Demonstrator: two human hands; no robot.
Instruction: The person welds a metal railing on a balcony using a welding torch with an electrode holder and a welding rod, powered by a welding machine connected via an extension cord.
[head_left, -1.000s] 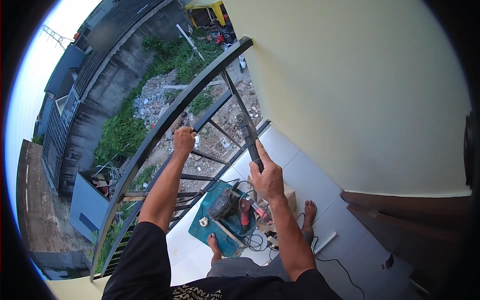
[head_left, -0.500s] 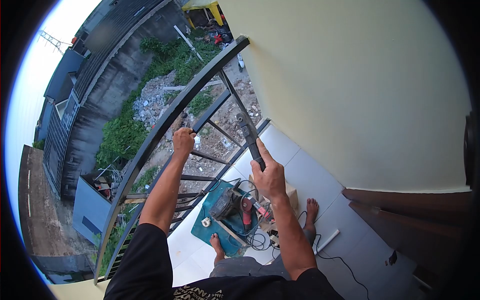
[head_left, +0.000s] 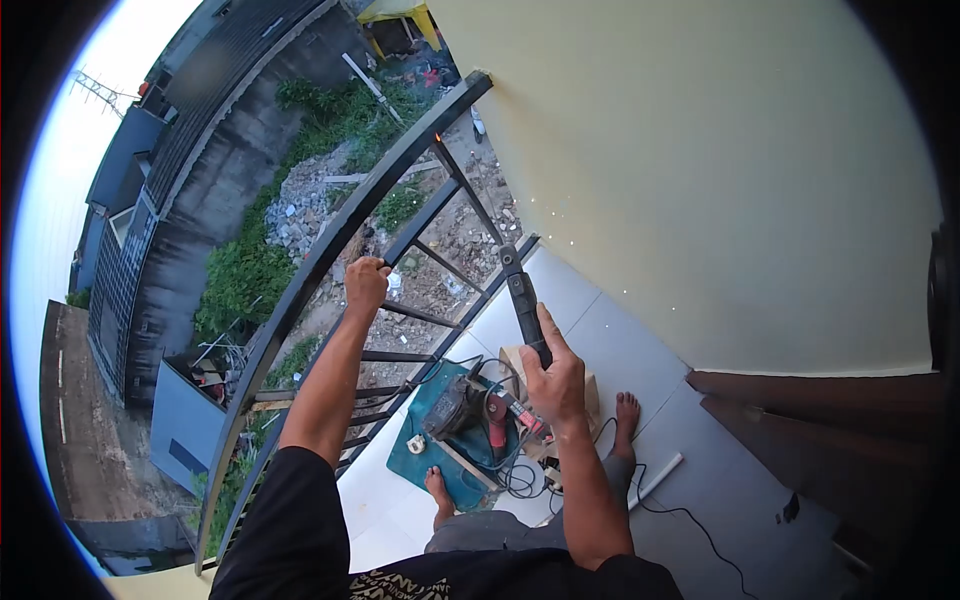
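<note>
My left hand (head_left: pixel 367 284) is closed around the middle bar (head_left: pixel 420 220) of a dark metal railing. My right hand (head_left: pixel 556 382) grips a black welding electrode holder (head_left: pixel 522 300), its head pointing up toward the railing. Whether a rod sits in the holder is hard to make out against the slanting railing bar behind it. A small orange glow (head_left: pixel 438 137) shows where that bar meets the railing's top rail (head_left: pixel 345 222). Bright sparks (head_left: pixel 560 214) are scattered in front of the wall.
On the tiled floor a green mat (head_left: pixel 405 462) carries a dark boxy machine (head_left: pixel 450 408), a red angle grinder (head_left: pixel 497 425) and coiled cables (head_left: pixel 520 482). My bare feet stand nearby. A cream wall (head_left: pixel 700 180) rises at right. Beyond the railing lies rubble (head_left: pixel 300 205), well below.
My right hand and the electrode holder have shifted slightly right and down. An orange glow and flying sparks have appeared. My left hand stays on the bar.
</note>
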